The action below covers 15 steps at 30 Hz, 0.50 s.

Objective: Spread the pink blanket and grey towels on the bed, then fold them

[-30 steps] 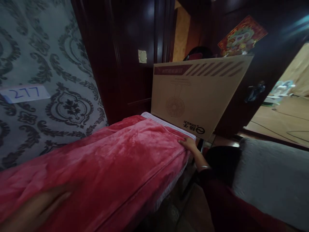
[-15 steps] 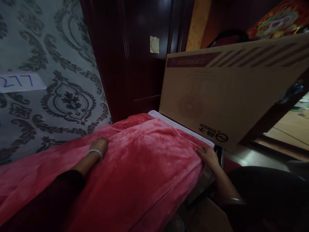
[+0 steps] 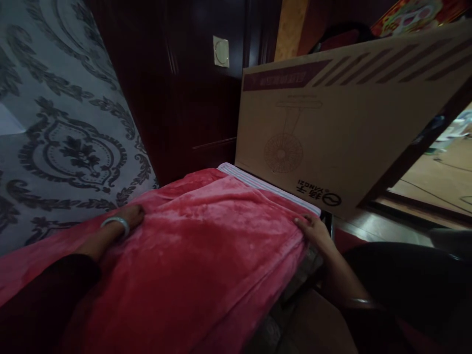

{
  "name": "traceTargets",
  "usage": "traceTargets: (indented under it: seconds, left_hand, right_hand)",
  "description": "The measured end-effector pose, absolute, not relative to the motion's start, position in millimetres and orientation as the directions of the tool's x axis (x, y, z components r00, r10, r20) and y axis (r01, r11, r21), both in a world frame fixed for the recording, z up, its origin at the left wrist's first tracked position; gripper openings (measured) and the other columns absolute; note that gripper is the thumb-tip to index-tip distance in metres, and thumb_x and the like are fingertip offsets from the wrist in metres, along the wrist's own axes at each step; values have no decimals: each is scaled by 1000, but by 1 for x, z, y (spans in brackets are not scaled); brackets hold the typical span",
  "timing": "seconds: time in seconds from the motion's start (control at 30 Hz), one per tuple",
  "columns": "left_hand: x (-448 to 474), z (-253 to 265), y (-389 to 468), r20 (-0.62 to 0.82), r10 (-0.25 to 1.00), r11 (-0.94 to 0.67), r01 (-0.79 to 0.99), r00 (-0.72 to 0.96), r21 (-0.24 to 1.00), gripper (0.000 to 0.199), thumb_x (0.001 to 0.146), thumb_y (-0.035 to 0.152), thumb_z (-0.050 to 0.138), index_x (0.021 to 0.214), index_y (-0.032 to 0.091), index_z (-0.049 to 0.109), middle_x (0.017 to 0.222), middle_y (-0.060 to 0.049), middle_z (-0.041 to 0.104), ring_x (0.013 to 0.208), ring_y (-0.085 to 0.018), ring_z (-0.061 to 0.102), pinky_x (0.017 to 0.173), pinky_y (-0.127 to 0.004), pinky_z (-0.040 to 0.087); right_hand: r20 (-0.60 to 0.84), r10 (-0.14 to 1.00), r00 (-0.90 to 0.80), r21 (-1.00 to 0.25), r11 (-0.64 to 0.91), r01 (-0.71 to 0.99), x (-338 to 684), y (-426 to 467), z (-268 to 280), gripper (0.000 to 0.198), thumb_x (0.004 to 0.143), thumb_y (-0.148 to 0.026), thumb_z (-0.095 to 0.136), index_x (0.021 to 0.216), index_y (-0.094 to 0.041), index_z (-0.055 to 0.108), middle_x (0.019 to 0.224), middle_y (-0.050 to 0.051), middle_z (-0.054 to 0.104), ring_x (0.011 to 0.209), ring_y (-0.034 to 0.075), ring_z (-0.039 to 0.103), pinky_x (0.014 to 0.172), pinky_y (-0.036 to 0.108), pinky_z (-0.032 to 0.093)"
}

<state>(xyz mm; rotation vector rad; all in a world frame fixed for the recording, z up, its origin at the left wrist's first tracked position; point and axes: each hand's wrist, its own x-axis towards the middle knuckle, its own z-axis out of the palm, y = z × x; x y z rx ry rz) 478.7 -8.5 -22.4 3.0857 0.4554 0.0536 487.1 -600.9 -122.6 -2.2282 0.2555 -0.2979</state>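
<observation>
A red and pink plush blanket (image 3: 199, 246) is spread in front of me, with soft folds near its far end. On its left side, my left hand (image 3: 131, 217) is closed on the fabric, a pale bangle round the wrist; a crease runs rightward from the fingers. At the right edge, my right hand (image 3: 311, 228) pinches the blanket's corner between thumb and fingers. Beyond the blanket's far edge, a striped, light-coloured cloth (image 3: 269, 187) sticks out from under it.
A large cardboard box (image 3: 339, 123) with a fan drawing leans just past the blanket. Behind stands a dark red wooden panel (image 3: 165, 98) with a switch plate (image 3: 221, 51). Patterned wallpaper (image 3: 73, 142) is on the left. Tiled floor (image 3: 391, 228) shows at right.
My left hand has slid leftward over the blanket, and a crease has formed between the hands. My right hand keeps its pinch at the corner. The view has shifted slightly.
</observation>
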Motion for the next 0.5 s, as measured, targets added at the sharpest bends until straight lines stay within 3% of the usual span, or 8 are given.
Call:
traceTargets:
  seconds: [0.13,0.3,0.5]
  left_hand:
    - [515,-13,-56,12,114,-990,112,993,87,39,85,35,44,107,17,71,112,-10,74,105,-25,68,92,-28,50]
    - [572,-17,-129,65,72,-986,62,995,154,39,89,34,41,106,15,72,116,-13,72,110,-26,66,95,-31,50]
    - [632,-33,-186,67,11,-964,-7,998,266,44,97,38,43,106,6,72,108,-19,72,98,-24,68,81,-30,49]
  right_hand:
    - [170,-273,947,-812,-584,-23,487,-603,-126,52,75,-53,57,106,-14,70,106,14,72,98,30,66,86,39,50]
    - [194,-287,938,-795,-606,-21,483,-602,-128,45,81,-50,49,105,-19,70,105,12,72,101,29,65,88,39,50]
    - [175,-286,942,-813,-581,-26,474,-603,-127,46,71,-54,61,102,-21,70,101,10,72,96,29,66,88,40,51]
